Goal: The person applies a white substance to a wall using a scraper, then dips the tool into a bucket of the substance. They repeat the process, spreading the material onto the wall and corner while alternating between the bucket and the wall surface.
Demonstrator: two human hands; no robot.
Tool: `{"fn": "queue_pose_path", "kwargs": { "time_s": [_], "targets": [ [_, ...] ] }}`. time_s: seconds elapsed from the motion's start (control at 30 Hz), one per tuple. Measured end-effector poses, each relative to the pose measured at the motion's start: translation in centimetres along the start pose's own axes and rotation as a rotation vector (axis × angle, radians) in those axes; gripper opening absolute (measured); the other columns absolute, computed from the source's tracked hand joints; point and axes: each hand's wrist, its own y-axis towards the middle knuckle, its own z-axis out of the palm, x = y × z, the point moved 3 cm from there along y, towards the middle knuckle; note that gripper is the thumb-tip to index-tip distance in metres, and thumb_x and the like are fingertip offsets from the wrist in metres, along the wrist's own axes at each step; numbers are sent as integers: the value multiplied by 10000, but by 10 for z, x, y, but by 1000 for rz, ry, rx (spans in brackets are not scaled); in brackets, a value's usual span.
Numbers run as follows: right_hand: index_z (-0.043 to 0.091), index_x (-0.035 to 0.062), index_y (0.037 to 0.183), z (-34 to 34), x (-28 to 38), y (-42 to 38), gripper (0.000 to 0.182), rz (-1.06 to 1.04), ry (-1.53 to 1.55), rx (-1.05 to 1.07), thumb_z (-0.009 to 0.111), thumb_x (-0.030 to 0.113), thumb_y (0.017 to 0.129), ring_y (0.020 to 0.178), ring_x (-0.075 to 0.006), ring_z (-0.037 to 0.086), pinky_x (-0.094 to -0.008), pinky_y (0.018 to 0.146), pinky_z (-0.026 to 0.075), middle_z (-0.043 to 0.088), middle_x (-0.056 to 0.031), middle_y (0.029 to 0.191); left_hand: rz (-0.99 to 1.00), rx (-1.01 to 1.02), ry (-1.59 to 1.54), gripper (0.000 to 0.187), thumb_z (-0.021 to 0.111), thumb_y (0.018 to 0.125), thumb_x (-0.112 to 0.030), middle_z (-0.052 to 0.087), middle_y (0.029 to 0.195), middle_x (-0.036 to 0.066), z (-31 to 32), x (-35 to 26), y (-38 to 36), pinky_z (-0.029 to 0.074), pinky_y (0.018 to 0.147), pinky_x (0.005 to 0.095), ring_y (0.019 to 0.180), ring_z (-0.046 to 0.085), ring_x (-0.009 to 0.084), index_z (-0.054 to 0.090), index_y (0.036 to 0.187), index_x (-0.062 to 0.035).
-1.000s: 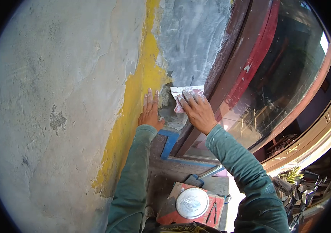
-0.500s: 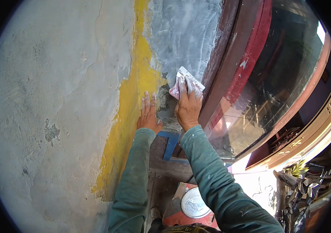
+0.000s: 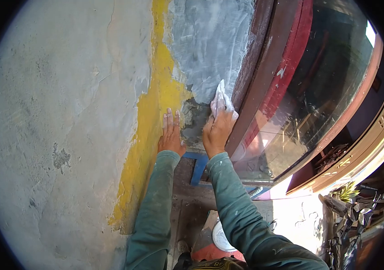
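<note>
My left hand (image 3: 171, 135) lies flat with fingers stretched upward, on the yellow strip of paint (image 3: 149, 121) at the wall's corner. In my right hand (image 3: 216, 135) is a folded, white-smeared sheet (image 3: 220, 101), gripped between fingers and thumb. Its upper tip overlaps the lower part of a grey skim-coated wall patch (image 3: 210, 45), close beside the brown window frame (image 3: 257, 85). Between both hands shows a rough, darker bare patch (image 3: 195, 118). White residue marks my right fingers.
A glass pane (image 3: 322, 85) with red and brown framing curves along the right. Below my hands is a blue frame (image 3: 197, 168). A round white-topped container (image 3: 220, 239) rests on a red surface (image 3: 201, 253) near my body. Piled debris (image 3: 352, 220) lies lower right.
My right hand has moved slightly down, and the sheet, earlier spread flat under the fingers, is now turned edge-on and bunched. My left hand keeps its place on the wall.
</note>
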Motion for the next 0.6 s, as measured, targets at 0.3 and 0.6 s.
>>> {"fn": "queue_pose_path", "kwargs": {
  "time_s": [0.3,0.6],
  "targets": [
    [496,-29,1382,-28,8,-32,489,72,272,10,512,28,897,1235,-455,472,-510,1090,325,526,-272,1318,80,-31,48,1166,804,736,-115,-37,1678,94,2,11,0,459,1080,446,1539,78,307,35,1609,-191],
    [497,-37,1371,18,11,-31,492,278,160,-120,518,54,887,1241,-472,450,-553,1120,280,526,-276,1311,42,-21,19,1177,808,731,-113,-40,1677,98,5,8,2,455,1082,446,1540,71,305,28,1609,-180]
  ]
}}
